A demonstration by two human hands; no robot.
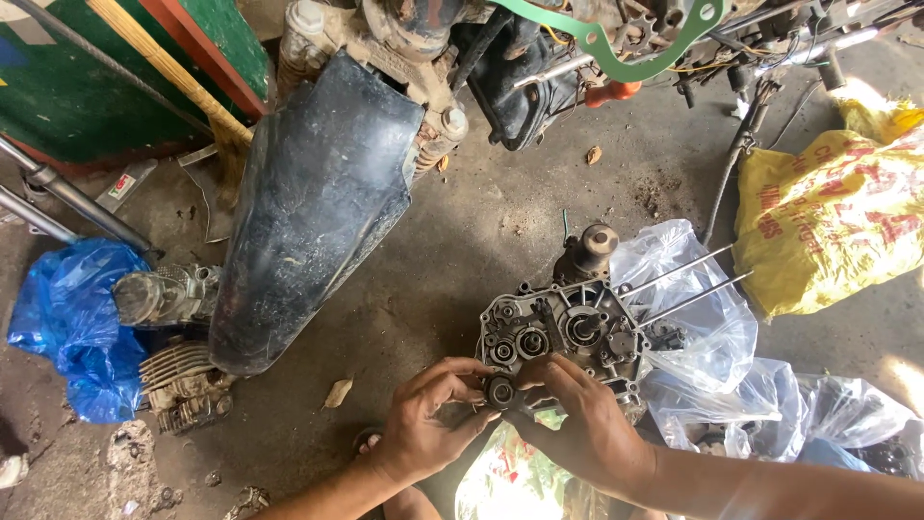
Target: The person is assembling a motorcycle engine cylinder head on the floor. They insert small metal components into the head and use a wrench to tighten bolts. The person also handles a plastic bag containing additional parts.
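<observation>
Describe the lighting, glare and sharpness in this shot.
Head view: harsh sunlight blows out the yellow sack at top right; the clear plastic bags glint; the engine case and both hands sit in even shade, fairly sharp; edges bow slightly from the wide lens.

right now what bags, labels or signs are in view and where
yellow sack: right, crumpled, red print
blue bag: left, crumpled plastic
clear bags: right of engine case, see-through
label: upper left on floor, small, white, red and green
green board: top left, red edge
</observation>
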